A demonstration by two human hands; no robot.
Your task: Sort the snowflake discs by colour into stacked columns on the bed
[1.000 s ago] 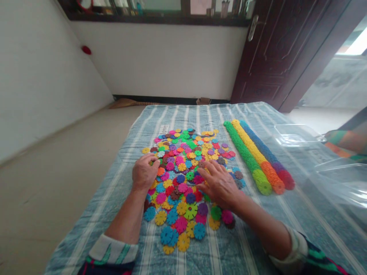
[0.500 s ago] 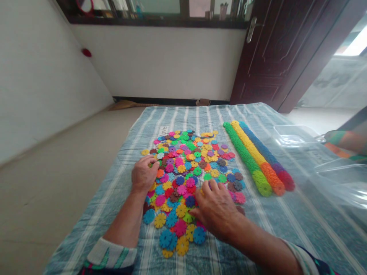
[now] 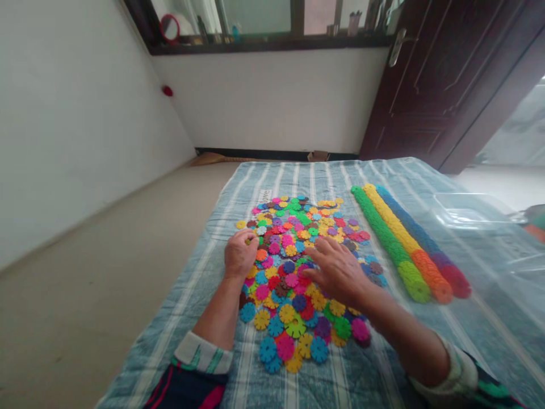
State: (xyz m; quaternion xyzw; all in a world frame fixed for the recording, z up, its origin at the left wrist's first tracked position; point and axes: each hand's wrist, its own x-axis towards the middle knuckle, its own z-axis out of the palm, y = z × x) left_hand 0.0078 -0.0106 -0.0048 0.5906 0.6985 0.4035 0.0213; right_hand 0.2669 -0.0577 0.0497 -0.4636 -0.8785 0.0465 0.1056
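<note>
A spread of notched plastic discs (image 3: 295,325) in many colours covers the middle of the striped cloth, many overlapping. At the pile's left edge, my left hand (image 3: 240,254) has its fingers curled round, and a small yellow-green disc shows between thumb and fingers. My right hand (image 3: 336,270) is over the right part of the pile, palm down with fingers stretched out and apart. Nothing is visible in its grip, though the underside is hidden. Beyond it to the right lie long rods of stacked discs: a green one (image 3: 381,230), a yellow-orange one (image 3: 394,233) and a blue-purple-red one (image 3: 406,233).
Clear plastic containers (image 3: 468,211) stand at the right, partly blurred. A striped cloth (image 3: 179,335) covers the table. Printed letters (image 3: 265,196) show beyond the pile. A dark red door (image 3: 409,96) and a white wall (image 3: 272,102) stand behind, with a broom (image 3: 213,158) on the floor.
The view has swung left, so everything sits further right. My right hand has moved forward over the pile, uncovering discs near the front. My left hand stays curled at the left edge.
</note>
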